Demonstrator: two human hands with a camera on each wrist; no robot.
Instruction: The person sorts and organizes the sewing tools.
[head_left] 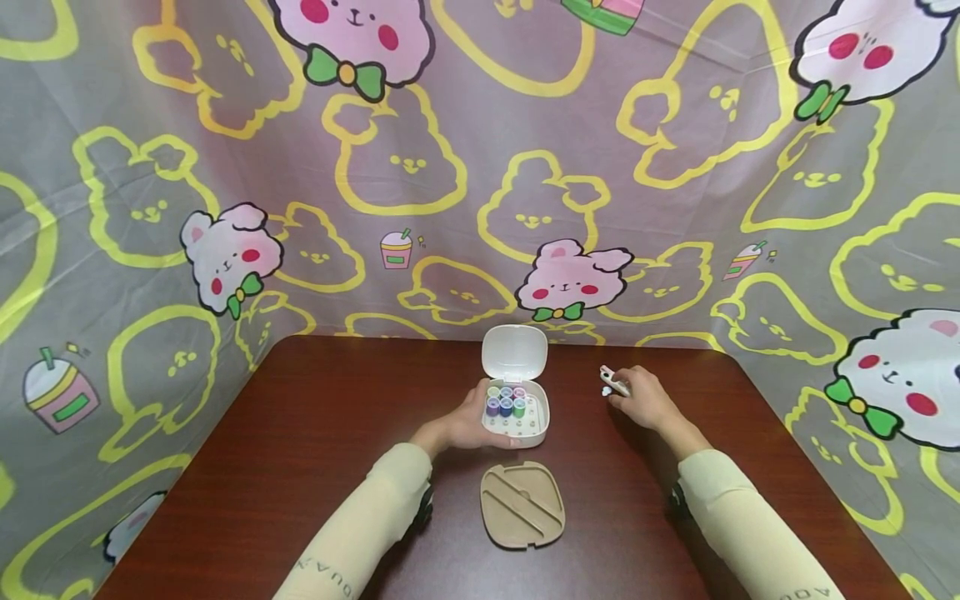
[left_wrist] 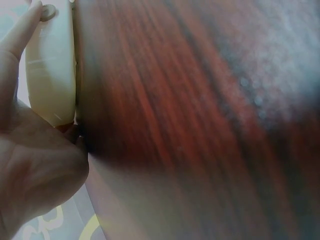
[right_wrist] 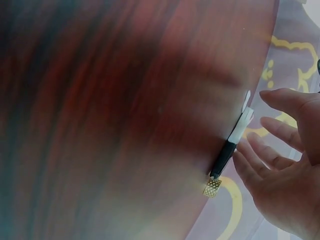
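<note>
A small white box [head_left: 542, 435] with its lid [head_left: 515, 351] raised stands mid-table. Inside, several small coloured thread spools [head_left: 506, 407] stand on pegs. My left hand [head_left: 468, 421] grips the box from its left side; the left wrist view shows the thumb on the wall by a round button [left_wrist: 48, 13]. My right hand [head_left: 647, 400] is to the right, fingers loosely bent and spread beside a slim white-and-black item [right_wrist: 231, 142]. A gold dimpled piece [right_wrist: 212, 187] sits at that item's near end. Whether the fingertips touch the item, I cannot tell.
A tan tray insert [head_left: 517, 512] with diagonal grooves lies flat in front of the box. The dark red wooden table [head_left: 322, 483] reaches back to a patterned cloth [head_left: 465, 167], which also hangs along both sides.
</note>
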